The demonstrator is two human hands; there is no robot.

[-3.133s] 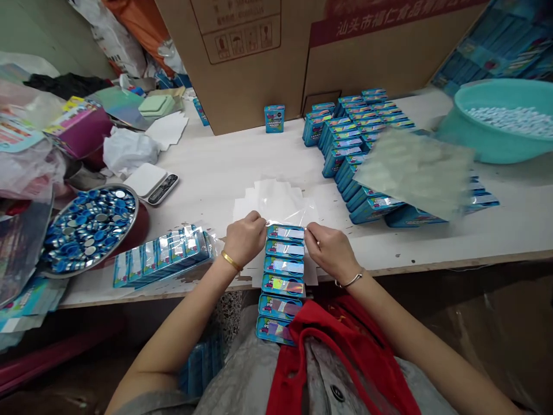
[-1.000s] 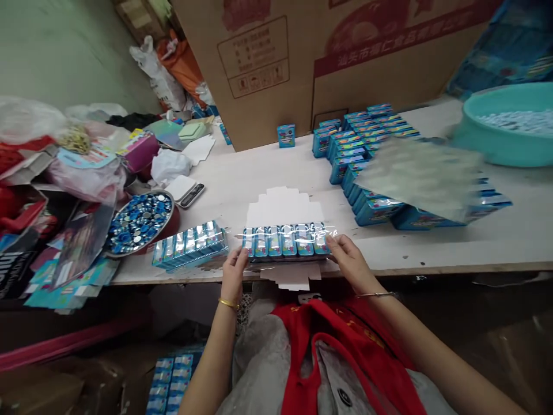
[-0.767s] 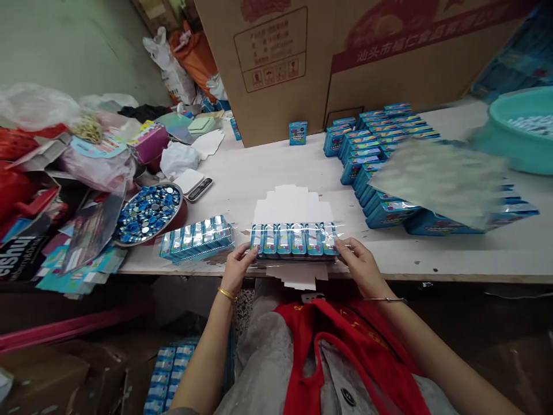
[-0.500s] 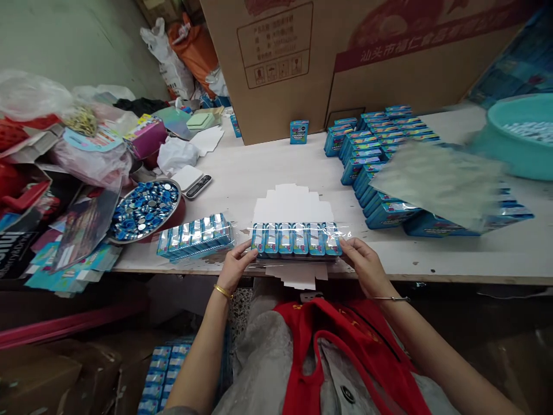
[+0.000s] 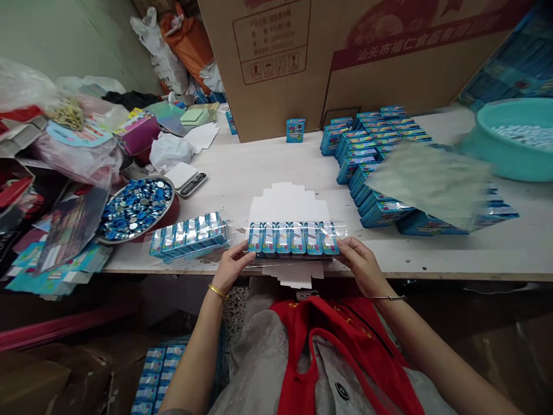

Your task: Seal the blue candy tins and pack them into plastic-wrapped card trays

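Observation:
In front of me a row of small blue boxes (image 5: 294, 238), wrapped in clear film, lies over a white cardboard blank (image 5: 283, 202) with stepped edges. My left hand (image 5: 233, 264) grips the left end of the wrapped row, thumb on top. At the right end, the fingers and thumb of my right hand (image 5: 358, 260) pinch the film and the row's corner. To the left rests another film-wrapped pack of blue boxes (image 5: 188, 237), close to my left hand. The undersides of the row and some fingertips are hidden.
A bowl of blue and silver caps (image 5: 137, 208) and a small scale (image 5: 185, 177) stand left. Many blue boxes (image 5: 371, 144) stand in rows at right, partly under a blurred translucent sheet (image 5: 432, 178). A turquoise basin (image 5: 510, 144) and large carton (image 5: 276, 104) lie beyond.
The whole view has shifted slightly, with most things now a little further left. Both hands keep hold of the wrapped row, which stays over the white blank.

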